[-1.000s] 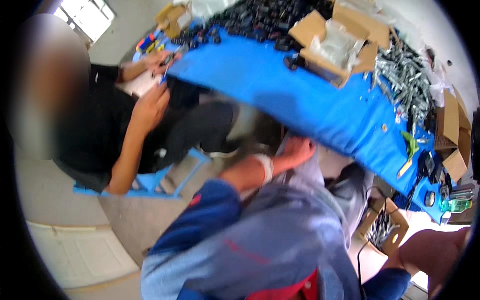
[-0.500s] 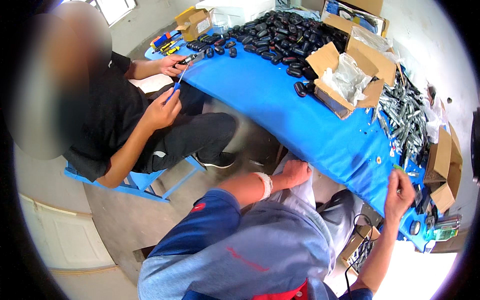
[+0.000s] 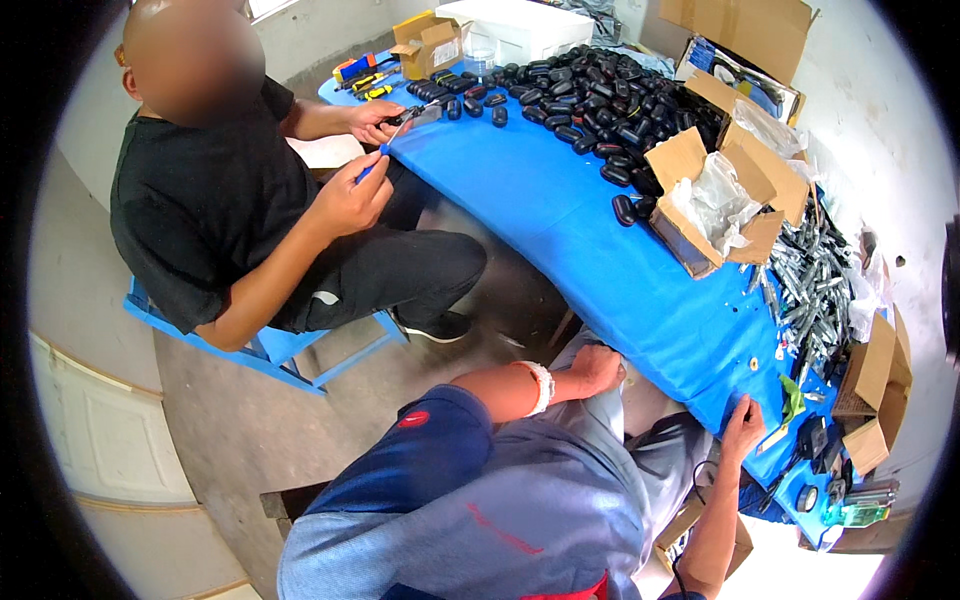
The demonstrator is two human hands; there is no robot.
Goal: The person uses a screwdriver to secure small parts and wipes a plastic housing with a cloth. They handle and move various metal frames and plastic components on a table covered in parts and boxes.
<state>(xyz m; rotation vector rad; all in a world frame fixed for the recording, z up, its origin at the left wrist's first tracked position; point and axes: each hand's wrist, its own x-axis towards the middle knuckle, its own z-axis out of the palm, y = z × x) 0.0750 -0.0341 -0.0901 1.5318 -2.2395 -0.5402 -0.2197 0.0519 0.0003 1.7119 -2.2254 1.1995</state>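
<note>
My left hand [image 3: 600,369] rests on my grey-trousered leg below the table edge, its fingers curled into a fist; I see nothing in it. At the near edge of the blue-covered table, my right hand [image 3: 743,430] has its fingertips pinched together; whatever they hold, if anything, is too small to make out. Just right of it lie a small pale strip [image 3: 772,440] and a crumpled green piece [image 3: 793,399]. A small yellowish ring [image 3: 753,363] sits farther in. Beyond these spreads a heap of silvery metal pieces [image 3: 805,290].
A co-worker [image 3: 215,200] on a blue stool works with a blue-handled screwdriver [image 3: 372,165]. Dark oval cases [image 3: 610,105] are heaped at the back. An open carton [image 3: 690,235] with plastic stands mid-table, another carton [image 3: 870,400] at right. A cable [image 3: 697,480] hangs by my right forearm.
My right hand has drawn back from beside the green piece to the near table edge. My left hand stays on my leg. The view has shifted, and the co-worker's hands remain together at the tool.
</note>
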